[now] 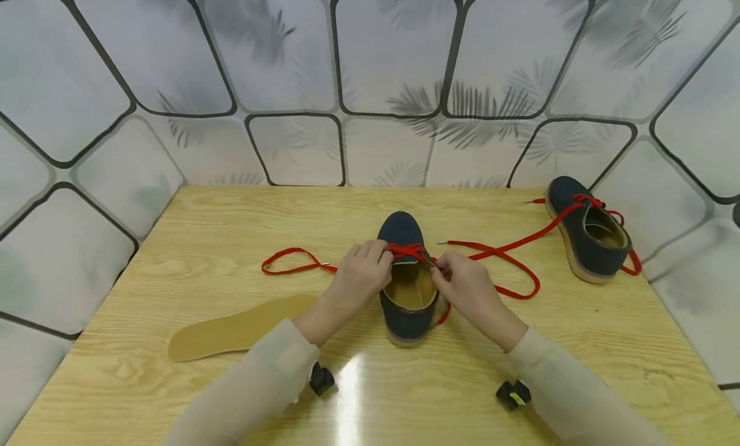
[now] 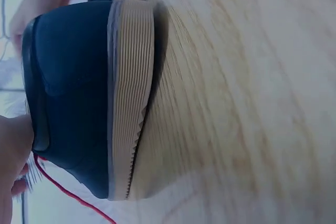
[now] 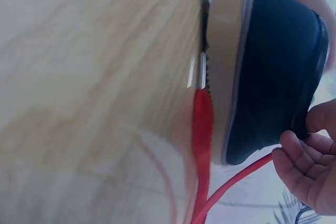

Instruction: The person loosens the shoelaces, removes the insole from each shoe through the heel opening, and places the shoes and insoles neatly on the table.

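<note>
A navy shoe (image 1: 407, 324) with a pale sole and red laces (image 1: 406, 250) stands on the table, toe pointing away, its opening showing a tan inside. My left hand (image 1: 361, 269) grips the left lacing flap, fingers curled over its edge. On the opposite side my right hand (image 1: 465, 279) pinches the right flap between thumb and fingers. The right wrist view shows those fingertips (image 3: 294, 148) at the shoe's upper edge, with a red lace (image 3: 202, 135) running beside the sole. In the left wrist view, the left hand (image 2: 13, 156) touches the shoe's rim (image 2: 39, 129).
A tan insole (image 1: 237, 333) lies flat at left, partly behind the left forearm. A loop of red lace (image 1: 289, 261) lies left of the shoe. At the back right rests a second navy shoe (image 1: 601, 253), its long red lace (image 1: 528, 240) trailing toward the right hand.
</note>
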